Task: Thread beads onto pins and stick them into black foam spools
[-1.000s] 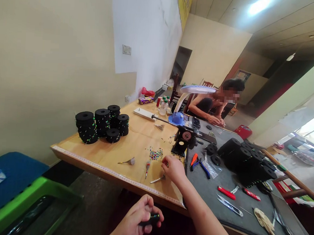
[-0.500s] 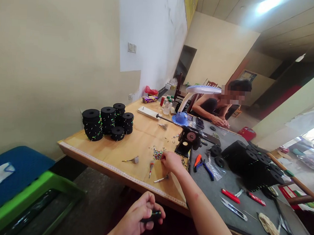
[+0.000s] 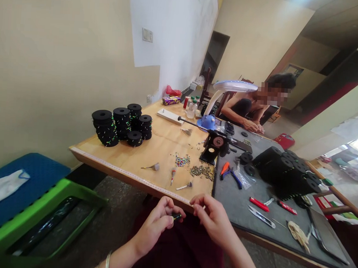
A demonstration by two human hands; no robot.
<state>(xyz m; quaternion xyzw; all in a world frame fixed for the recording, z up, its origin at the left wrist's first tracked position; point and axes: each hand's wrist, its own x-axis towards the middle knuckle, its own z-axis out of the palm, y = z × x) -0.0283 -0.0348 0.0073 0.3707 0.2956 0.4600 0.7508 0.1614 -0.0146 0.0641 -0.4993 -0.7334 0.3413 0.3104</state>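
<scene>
My left hand (image 3: 158,223) is closed round a small black foam spool (image 3: 176,217) with bright specks on its edge, in front of the table. Much of this spool is hidden by my fingers. Close on its right, my right hand (image 3: 210,217) has thumb and forefinger pinched together; what is between them is too small to make out. Beyond my hands, a patch of tiny multicoloured beads (image 3: 182,161) lies on the wooden tabletop (image 3: 163,139). Next to it spreads a heap of small brass-coloured pieces (image 3: 202,172). Three tufted bundles, one of them a grey-tufted one (image 3: 153,167), lie nearby.
Stacked black foam spools (image 3: 103,127) stand at left, and more spools (image 3: 271,164) at right. A black clamp-like device (image 3: 213,146) stands mid-table near a lamp (image 3: 208,121). Pliers (image 3: 231,175) and thread snips (image 3: 261,216) lie on the grey mat (image 3: 232,206). A person (image 3: 249,114) sits opposite.
My right hand has come back from the bead patch toward my left hand, uncovering the beads and brass-coloured pieces. The left hand still holds the spool. The view has tilted slightly.
</scene>
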